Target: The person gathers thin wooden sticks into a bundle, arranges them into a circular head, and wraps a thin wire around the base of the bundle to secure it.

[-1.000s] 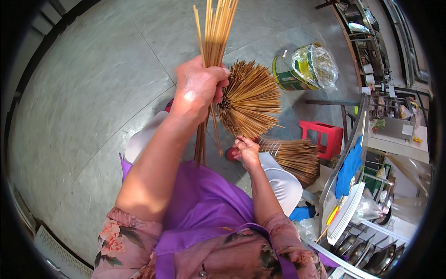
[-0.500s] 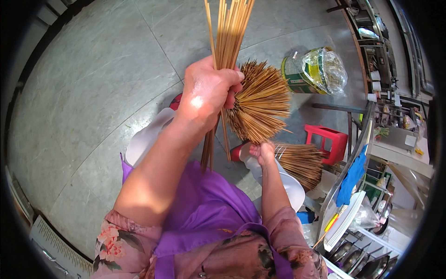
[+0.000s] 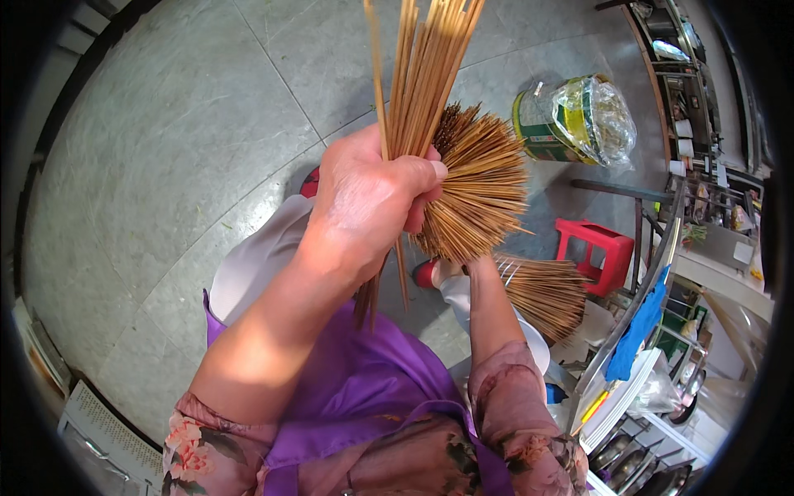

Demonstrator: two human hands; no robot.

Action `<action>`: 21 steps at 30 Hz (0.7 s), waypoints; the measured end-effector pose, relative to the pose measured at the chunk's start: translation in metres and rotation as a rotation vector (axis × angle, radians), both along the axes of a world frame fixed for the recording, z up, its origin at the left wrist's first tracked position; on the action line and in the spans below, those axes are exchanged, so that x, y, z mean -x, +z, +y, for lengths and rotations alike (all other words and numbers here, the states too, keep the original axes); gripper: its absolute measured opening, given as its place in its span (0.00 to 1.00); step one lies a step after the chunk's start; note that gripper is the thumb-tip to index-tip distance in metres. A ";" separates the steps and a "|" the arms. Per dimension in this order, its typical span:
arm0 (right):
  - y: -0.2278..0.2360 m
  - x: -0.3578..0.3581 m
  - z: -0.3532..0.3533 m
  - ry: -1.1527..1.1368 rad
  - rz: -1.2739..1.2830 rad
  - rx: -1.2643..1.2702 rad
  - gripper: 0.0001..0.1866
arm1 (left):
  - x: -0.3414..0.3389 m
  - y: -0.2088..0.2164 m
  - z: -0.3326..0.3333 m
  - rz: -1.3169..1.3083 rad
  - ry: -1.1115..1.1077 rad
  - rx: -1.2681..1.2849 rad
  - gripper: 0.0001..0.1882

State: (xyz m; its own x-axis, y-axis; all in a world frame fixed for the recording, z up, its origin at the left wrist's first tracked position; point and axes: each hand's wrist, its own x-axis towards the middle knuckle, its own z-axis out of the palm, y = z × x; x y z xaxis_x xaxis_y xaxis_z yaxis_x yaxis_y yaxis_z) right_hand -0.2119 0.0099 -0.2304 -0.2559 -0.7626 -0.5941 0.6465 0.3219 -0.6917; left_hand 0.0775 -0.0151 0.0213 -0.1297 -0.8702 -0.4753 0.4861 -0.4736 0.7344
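A loose bundle of long, thin, light-brown wooden sticks (image 3: 422, 74) is clamped in the left hand (image 3: 364, 186): fingers curled round it, thumb laid across toward the right. The sticks are passed right through the fist; upper ends are spread above the thumb, one stick split off to the left, darker lower ends poking out below. A dense, splayed, round bundle of thin brown sticks (image 3: 480, 182) is seen just right of the left fingers and partly covered by them; contact can't be told. Most of the right hand (image 3: 478, 264) is hidden at that bundle's lower edge, so finger state and grip can't be told. Near the right wrist, a brown stick bundle bound with pale bands (image 3: 546, 293) is seen, with a red plastic stool (image 3: 616, 263) beyond it.
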 end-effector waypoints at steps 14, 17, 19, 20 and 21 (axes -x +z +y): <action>-0.012 -0.018 -0.018 -0.079 -0.132 0.065 0.19 | 0.002 0.004 -0.001 -0.028 0.007 -0.055 0.08; -0.013 -0.022 -0.016 -0.095 -0.160 0.081 0.19 | 0.003 0.005 0.000 0.002 0.011 -0.074 0.08; -0.014 -0.028 -0.016 -0.102 -0.185 0.093 0.19 | 0.004 0.006 0.001 0.021 0.026 -0.087 0.07; -0.014 -0.031 -0.017 -0.104 -0.195 0.099 0.19 | 0.004 0.007 0.001 0.033 0.039 -0.091 0.06; -0.015 -0.035 -0.019 -0.107 -0.209 0.105 0.19 | 0.004 0.007 0.000 0.047 0.050 -0.095 0.05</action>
State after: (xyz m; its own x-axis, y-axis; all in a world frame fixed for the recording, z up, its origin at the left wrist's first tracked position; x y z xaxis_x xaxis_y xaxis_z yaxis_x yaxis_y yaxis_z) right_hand -0.1769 -0.0088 -0.2454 -0.2179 -0.7981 -0.5618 0.8056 0.1778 -0.5651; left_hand 0.0732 -0.0151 0.0281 -0.1113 -0.8277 -0.5500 0.5434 -0.5141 0.6637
